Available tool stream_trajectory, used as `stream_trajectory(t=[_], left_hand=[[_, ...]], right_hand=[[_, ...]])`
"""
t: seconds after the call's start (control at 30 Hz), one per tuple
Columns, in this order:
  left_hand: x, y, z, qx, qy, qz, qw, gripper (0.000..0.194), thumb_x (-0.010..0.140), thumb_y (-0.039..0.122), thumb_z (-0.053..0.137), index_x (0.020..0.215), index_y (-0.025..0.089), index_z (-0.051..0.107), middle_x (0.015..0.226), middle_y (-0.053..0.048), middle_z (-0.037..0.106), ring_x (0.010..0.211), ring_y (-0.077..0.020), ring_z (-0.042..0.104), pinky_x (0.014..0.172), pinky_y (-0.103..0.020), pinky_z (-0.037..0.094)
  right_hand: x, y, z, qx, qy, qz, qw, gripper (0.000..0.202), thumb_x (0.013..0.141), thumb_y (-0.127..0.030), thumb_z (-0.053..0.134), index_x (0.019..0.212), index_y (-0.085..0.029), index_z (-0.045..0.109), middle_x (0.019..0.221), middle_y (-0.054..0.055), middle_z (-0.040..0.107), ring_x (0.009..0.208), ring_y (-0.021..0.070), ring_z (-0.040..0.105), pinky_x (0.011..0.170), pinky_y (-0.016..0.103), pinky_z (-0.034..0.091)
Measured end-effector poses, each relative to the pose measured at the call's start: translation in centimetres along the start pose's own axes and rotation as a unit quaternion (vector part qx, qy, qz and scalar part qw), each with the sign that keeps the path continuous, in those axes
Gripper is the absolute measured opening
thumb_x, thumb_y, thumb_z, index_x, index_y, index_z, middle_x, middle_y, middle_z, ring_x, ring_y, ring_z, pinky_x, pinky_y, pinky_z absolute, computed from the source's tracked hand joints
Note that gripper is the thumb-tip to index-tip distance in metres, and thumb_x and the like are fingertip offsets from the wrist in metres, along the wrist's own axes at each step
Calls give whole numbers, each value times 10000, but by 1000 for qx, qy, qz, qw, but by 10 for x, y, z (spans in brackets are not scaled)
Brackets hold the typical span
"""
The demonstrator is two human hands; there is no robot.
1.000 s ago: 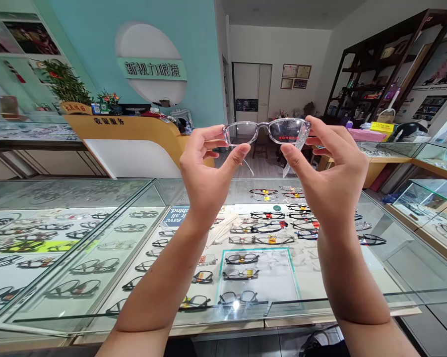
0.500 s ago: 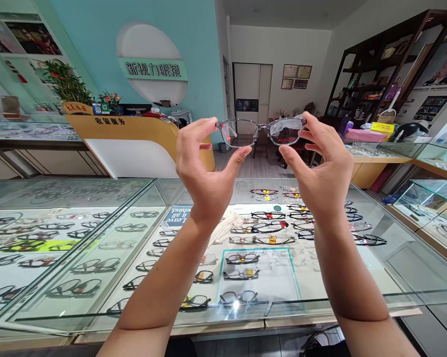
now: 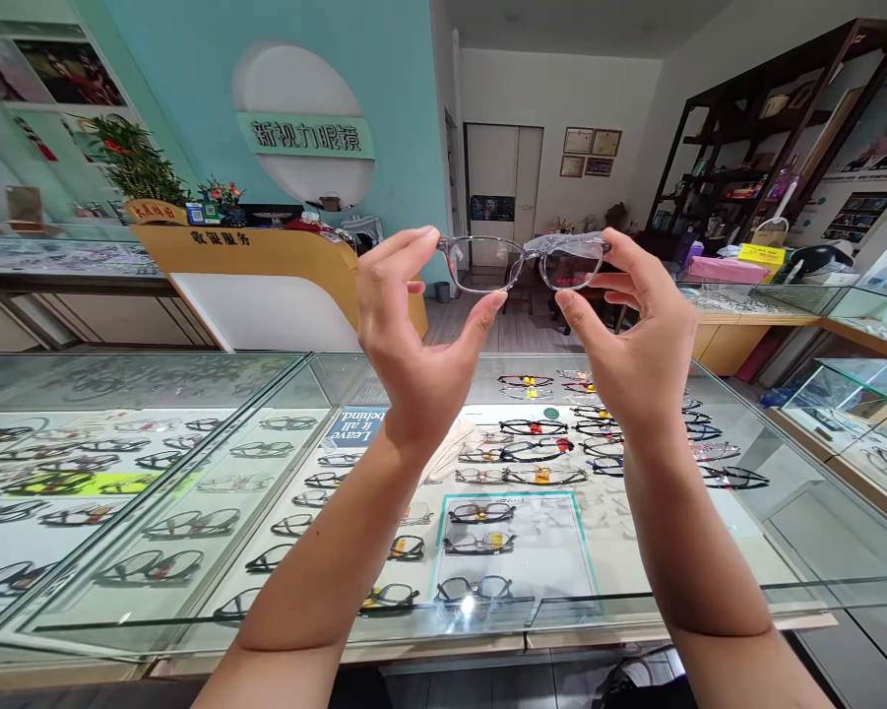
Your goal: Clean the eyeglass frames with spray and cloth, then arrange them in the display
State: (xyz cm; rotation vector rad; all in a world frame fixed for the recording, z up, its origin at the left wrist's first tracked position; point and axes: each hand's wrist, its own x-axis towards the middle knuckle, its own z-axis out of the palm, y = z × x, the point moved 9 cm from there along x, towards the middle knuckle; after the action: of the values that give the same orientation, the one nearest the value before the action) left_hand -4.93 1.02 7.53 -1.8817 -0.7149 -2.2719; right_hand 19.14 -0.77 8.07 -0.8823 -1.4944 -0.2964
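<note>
A pair of eyeglasses point(image 3: 530, 252) with a thin dark, partly clear frame is held up at about eye height, above the glass display case point(image 3: 384, 630). My left hand point(image 3: 420, 325) grips its left end between fingers and thumb, the thumb tip by the lower rim. The right end is pinched in my right hand point(image 3: 631, 330), with that thumb near the bottom of the right lens. Red lettering shows on the right lens, and a clear film-like patch lies over its upper part. Below, several rows of eyeglasses point(image 3: 479, 512) lie inside the case.
A pale cloth point(image 3: 454, 443) lies among the frames beside a blue printed card point(image 3: 354, 426). Another glass case point(image 3: 81, 473) adjoins at the left. Beyond stand a yellow and white counter point(image 3: 266, 286), a dark shelf point(image 3: 753, 138) and a side counter with a pink box point(image 3: 730, 269).
The eyeglasses have turned slightly, so the left lens looks larger and the right one narrower. My left hand has shifted a little right; both hands keep their hold.
</note>
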Motion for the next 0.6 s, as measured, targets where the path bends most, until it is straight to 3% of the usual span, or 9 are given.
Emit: stream_trajectory(t=[0.17,0.37,0.6], left_hand=[[0,3,0,18,7,0,1000,681,829,645,958,1384,392,655,1536,-101,675,1562,-403,564,1126,-605,593],[1,8,-1,49,17,13,999,668,840,648,946,1385,391,659,1510,-100,690,1513,-401,598,1087,-591,599],[2,10,-4,72,31,39,996,678,832,716,923,1361,369,678,1459,-100,718,1451,-406,644,1003,-578,622]], right_hand=[[0,-2,0,-13,12,-18,1000,658,1054,-544,689,1671,-365,547,1526,151,725,1174,343,790,992,597,665],[0,-5,-3,-23,15,-17,999,602,1042,-533,707,1608,-362,595,1512,146,717,1147,343,781,967,600,660],[-1,-7,-3,-42,3,-23,999,664,1054,-479,686,1685,-403,491,1564,150,680,1199,354,750,965,594,653]])
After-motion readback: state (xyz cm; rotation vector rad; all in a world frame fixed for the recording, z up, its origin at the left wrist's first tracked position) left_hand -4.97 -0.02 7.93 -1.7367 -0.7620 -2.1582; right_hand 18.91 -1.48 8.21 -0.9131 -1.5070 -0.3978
